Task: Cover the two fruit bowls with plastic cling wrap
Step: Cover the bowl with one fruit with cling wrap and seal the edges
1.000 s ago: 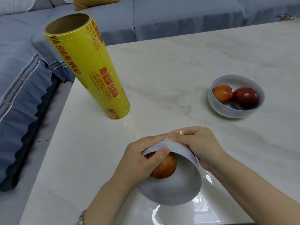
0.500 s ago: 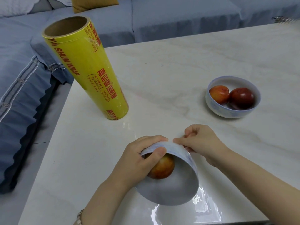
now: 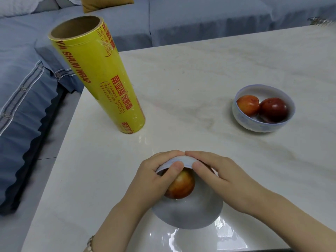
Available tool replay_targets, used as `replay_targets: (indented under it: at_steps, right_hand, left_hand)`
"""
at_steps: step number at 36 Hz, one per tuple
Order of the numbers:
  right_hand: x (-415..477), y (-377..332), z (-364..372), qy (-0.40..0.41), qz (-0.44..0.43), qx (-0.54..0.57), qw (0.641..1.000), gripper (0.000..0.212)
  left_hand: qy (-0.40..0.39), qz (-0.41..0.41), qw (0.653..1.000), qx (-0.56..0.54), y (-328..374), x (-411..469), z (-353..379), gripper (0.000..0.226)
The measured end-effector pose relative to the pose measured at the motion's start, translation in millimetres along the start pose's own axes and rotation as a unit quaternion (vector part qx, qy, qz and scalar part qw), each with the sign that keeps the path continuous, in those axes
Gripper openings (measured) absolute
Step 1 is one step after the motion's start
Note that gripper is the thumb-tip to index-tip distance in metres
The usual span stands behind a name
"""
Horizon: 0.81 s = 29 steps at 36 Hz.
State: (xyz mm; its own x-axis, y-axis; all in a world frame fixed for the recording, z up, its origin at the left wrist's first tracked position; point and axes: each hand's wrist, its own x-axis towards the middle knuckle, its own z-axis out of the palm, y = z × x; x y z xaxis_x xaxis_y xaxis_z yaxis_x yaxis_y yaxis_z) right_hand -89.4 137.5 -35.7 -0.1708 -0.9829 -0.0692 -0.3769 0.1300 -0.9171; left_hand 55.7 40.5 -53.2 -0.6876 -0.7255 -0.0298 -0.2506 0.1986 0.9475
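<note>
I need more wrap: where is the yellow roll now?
Head view: the yellow roll stands on end near the left edge of the table, beyond the left hand.

A lone wide-angle camera on the person's head looks forward and steeply down across the pale desk (image 3: 200, 79), close above the bowl (image 3: 187, 215) at its near edge, a blue sofa (image 3: 200, 20) beyond its far edge.

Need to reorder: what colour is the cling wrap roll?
The cling wrap roll is yellow with red lettering; head view.
</note>
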Motion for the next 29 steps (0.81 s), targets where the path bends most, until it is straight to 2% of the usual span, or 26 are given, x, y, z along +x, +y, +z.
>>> replay_targets:
  at_steps: [2,5,8,10,15,19,25,27,29]
  right_hand:
    - [3.1,0.8,1.2,-0.02,0.022,0.032,0.999,0.016]
    - [8.5,10.4,3.0,-0.027,0.067,0.057,0.996,0.034]
    - [10.1,15.2,3.0,-0.06,0.113,0.094,0.987,0.048]
    - [5.6,16.6,0.7,-0.075,0.127,0.134,0.98,0.053]
    - [-12.3,26.4,-9.9,0.003,0.116,0.199,0.973,0.06]
    - [-16.6,21.4,-8.8,0.05,0.108,0.231,0.966,0.03]
    - [-16.9,19.3,-9.1,0.065,0.125,0.254,0.957,0.028]
    - [-16.9,19.1,-7.1,0.063,0.13,0.251,0.957,0.024]
    - [-14.9,18.8,-5.9,0.069,0.13,0.241,0.959,0.022]
  left_hand:
    - [0.006,-0.007,1.0,-0.005,-1.7,0.1,0.2,0.025]
    - [0.026,-0.021,0.999,-0.012,-4.5,-0.2,-0.3,0.029]
    - [0.039,-0.031,0.999,-0.015,-4.7,0.3,-0.5,0.015]
    - [0.047,-0.037,0.998,-0.027,-4.6,1.2,-1.3,0.015]
    - [0.161,-0.082,0.981,-0.076,-10.8,2.6,-0.7,0.029]
    - [0.187,-0.124,0.969,-0.107,-15.3,-0.4,8.5,0.037]
    - [0.148,-0.173,0.959,-0.169,-16.3,-4.8,10.8,0.029]
    - [0.125,-0.164,0.968,-0.142,-16.8,-1.5,4.0,0.019]
    - [0.105,-0.142,0.978,-0.114,-14.5,4.8,-3.6,0.023]
